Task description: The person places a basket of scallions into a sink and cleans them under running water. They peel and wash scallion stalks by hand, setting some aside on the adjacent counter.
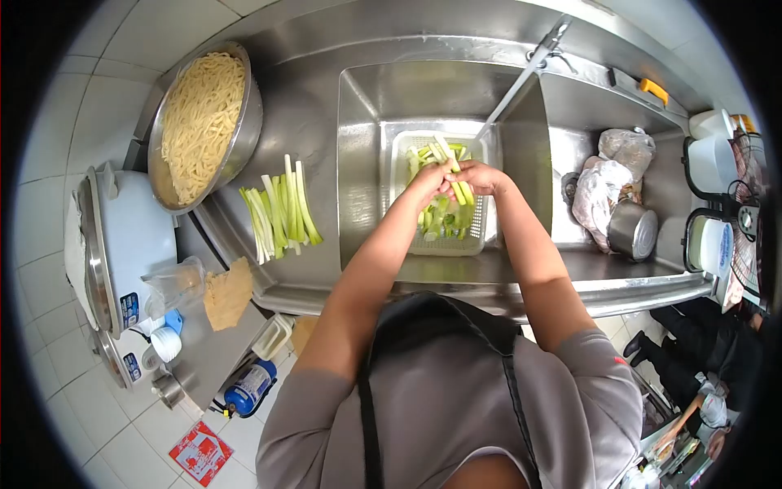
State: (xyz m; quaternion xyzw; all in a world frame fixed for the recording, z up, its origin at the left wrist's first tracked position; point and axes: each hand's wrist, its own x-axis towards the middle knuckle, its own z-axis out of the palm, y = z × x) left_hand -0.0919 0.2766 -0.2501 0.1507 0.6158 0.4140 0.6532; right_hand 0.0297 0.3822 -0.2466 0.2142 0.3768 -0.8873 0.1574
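Observation:
Both hands are over a white perforated basket (401,163) in the middle sink basin. My left hand (430,181) and my right hand (481,178) are close together, fingers closed around pale green celery stalks (461,192). One end of the stalks points up past the hands, the other down into the basket. More celery pieces (446,220) lie in the basket below the hands. A pile of long cut celery stalks (279,208) rests on the steel counter left of the basin.
A large steel bowl of noodles (204,122) stands at the upper left. A faucet pipe (521,77) slants over the basin. The right basin holds plastic bags (601,189) and a metal pot (633,231). Another person (700,342) is at the lower right.

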